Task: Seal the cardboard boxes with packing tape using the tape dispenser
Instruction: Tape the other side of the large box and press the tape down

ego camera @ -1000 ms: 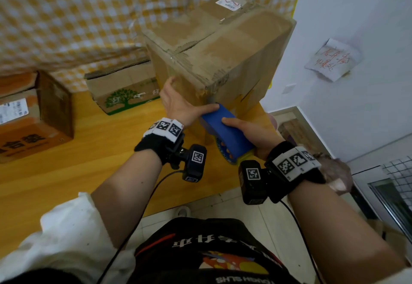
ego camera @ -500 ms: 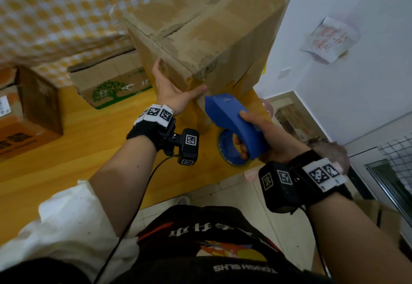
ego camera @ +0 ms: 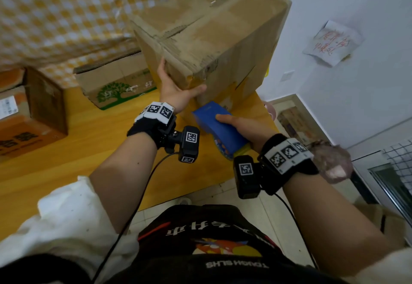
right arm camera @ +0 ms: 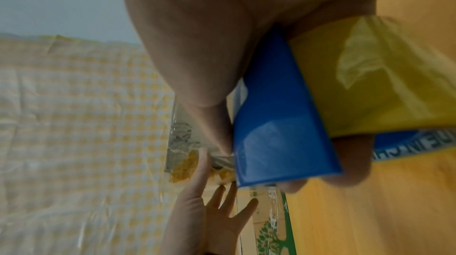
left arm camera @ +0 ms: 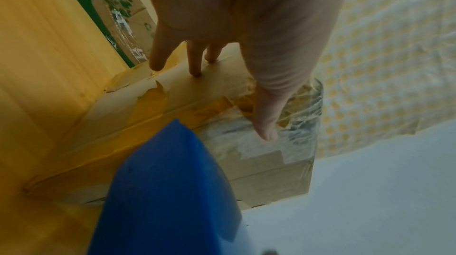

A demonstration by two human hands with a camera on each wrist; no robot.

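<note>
Worn brown cardboard box (ego camera: 207,38) tilted up on yellow wooden table (ego camera: 78,150), near right edge. Left hand (ego camera: 176,92) flat-fingered against box's near corner, bracing. Right hand (ego camera: 240,125) wrapped round blue plastic tape dispenser (ego camera: 218,125), nose at lower side. Probably light; torn, soft edges, so better braced on flat panels.

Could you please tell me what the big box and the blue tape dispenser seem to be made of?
Box: matte brown corrugated cardboard, judging by its fluted, torn edges; old glossy tape is peeling. Tape dispenser: probably smooth moulded plastic, since its blue shell shows soft highlights.
</note>
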